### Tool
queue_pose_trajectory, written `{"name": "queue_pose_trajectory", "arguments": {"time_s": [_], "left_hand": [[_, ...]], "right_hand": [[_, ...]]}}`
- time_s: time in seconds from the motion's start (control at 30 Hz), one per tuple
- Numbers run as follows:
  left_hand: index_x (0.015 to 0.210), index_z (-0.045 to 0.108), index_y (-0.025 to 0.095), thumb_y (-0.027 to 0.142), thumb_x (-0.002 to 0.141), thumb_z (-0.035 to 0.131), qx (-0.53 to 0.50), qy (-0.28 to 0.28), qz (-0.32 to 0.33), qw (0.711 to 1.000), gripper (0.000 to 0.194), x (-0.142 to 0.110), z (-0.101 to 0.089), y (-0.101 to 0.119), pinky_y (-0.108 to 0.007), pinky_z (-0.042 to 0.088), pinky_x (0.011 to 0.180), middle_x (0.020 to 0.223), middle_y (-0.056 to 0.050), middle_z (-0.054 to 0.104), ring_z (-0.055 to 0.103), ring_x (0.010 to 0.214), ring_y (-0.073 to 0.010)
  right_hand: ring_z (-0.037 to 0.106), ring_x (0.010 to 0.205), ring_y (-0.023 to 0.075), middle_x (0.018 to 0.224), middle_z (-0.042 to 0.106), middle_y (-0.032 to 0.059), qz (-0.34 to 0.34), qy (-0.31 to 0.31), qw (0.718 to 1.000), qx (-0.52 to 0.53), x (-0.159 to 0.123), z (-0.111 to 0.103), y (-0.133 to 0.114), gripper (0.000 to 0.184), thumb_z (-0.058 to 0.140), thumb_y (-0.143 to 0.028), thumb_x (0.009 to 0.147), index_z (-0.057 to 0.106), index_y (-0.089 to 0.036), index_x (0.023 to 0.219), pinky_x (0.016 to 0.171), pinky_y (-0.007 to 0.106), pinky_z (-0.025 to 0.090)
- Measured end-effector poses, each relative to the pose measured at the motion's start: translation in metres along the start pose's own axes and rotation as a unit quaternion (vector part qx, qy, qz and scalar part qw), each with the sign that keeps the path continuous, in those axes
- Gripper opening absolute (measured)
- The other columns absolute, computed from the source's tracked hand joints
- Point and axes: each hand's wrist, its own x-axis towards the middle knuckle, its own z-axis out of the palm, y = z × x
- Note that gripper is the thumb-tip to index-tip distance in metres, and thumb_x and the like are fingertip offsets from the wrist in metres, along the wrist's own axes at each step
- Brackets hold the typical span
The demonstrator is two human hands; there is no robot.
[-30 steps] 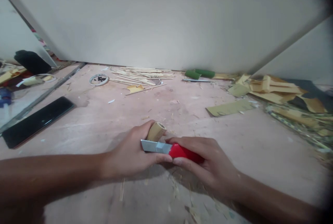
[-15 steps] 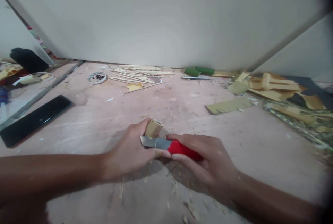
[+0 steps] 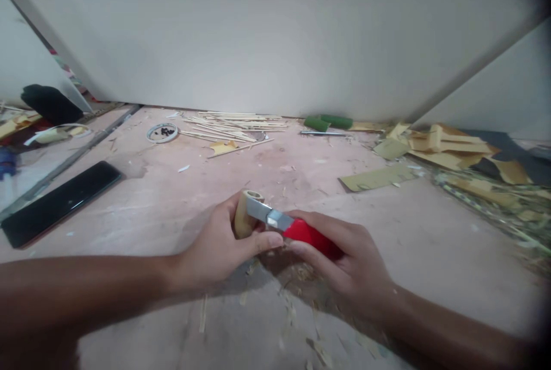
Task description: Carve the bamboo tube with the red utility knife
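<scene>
In the middle of the view my left hand (image 3: 219, 246) is wrapped round a short hollow piece of bamboo (image 3: 244, 221), its open end tilted up and away. A red-handled utility knife (image 3: 314, 237) is gripped in my right hand (image 3: 350, 255). Its wide metal blade (image 3: 267, 215) points left and lies against the bamboo's upper side near the rim. My left thumb reaches right, below the blade, close to my right thumb. The bamboo's lower part is hidden by my fingers.
A black phone (image 3: 62, 201) lies at left. Farther back are a round lid with small dark bits (image 3: 162, 132), thin sticks (image 3: 232, 126) and green bamboo pieces (image 3: 327, 123) by the wall. Split bamboo (image 3: 447, 143) is heaped at right; shavings (image 3: 318, 353) litter the near floor.
The blade has swung up from across the bamboo's lower part to near its rim. The bamboo has tipped more upright and shifted slightly left. Both hands keep their grip.
</scene>
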Motion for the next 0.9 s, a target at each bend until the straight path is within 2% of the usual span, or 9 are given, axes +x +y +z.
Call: {"name": "queue_pose_trajectory", "arguments": {"time_s": [0.13, 0.3, 0.5, 0.73, 0.9], "left_hand": [[0.092, 0.054, 0.019, 0.032, 0.073, 0.092, -0.022, -0.042, 0.005, 0.999, 0.044, -0.0002, -0.0056, 0.0002, -0.021, 0.045, 0.065, 0.077, 0.006, 0.056, 0.053, 0.069, -0.0101], [0.109, 0.056, 0.023, 0.024, 0.071, 0.093, -0.037, -0.046, -0.002, 0.998, 0.053, -0.0030, -0.0046, -0.0002, -0.022, 0.050, 0.079, 0.098, 0.003, 0.064, 0.063, 0.088, -0.0127], [0.100, 0.056, 0.022, 0.025, 0.076, 0.091, -0.022, -0.072, 0.003, 0.997, 0.043, -0.0041, -0.0019, -0.0014, -0.021, 0.048, 0.073, 0.089, 0.005, 0.064, 0.061, 0.082, -0.0115], [0.103, 0.058, 0.021, 0.019, 0.076, 0.090, 0.009, -0.063, 0.004, 0.998, 0.041, -0.0047, -0.0025, -0.0018, -0.022, 0.048, 0.077, 0.093, 0.004, 0.067, 0.064, 0.086, -0.0128], [0.103, 0.059, 0.021, 0.024, 0.077, 0.090, 0.015, -0.058, 0.006, 0.998, 0.041, -0.0048, -0.0020, -0.0021, -0.022, 0.049, 0.077, 0.093, 0.005, 0.067, 0.064, 0.086, -0.0122]], "right_hand": [[0.079, 0.096, 0.0250, 0.115, 0.082, 0.0077, 0.007, -0.017, 1.000, 0.012, 0.0010, -0.0006, 0.0040, 0.028, 0.067, -0.038, 0.097, 0.074, -0.024, 0.121, 0.082, 0.035, 0.062], [0.078, 0.089, 0.0217, 0.108, 0.082, 0.0043, -0.040, -0.060, 0.997, 0.006, 0.0019, 0.0005, 0.0042, 0.028, 0.068, -0.033, 0.098, 0.072, -0.026, 0.124, 0.079, 0.032, 0.059], [0.076, 0.090, 0.0192, 0.108, 0.081, 0.0023, -0.044, -0.100, 0.993, 0.044, 0.0006, -0.0021, 0.0030, 0.020, 0.068, -0.032, 0.099, 0.071, -0.025, 0.118, 0.080, 0.027, 0.055], [0.076, 0.089, 0.0189, 0.109, 0.081, 0.0018, -0.034, -0.114, 0.992, 0.049, 0.0013, -0.0021, 0.0062, 0.018, 0.069, -0.034, 0.100, 0.073, -0.025, 0.114, 0.076, 0.026, 0.053], [0.076, 0.093, 0.0164, 0.113, 0.081, -0.0007, -0.032, -0.107, 0.991, 0.074, 0.0022, -0.0019, 0.0045, 0.027, 0.071, -0.032, 0.098, 0.071, -0.027, 0.125, 0.083, 0.024, 0.053]]}}
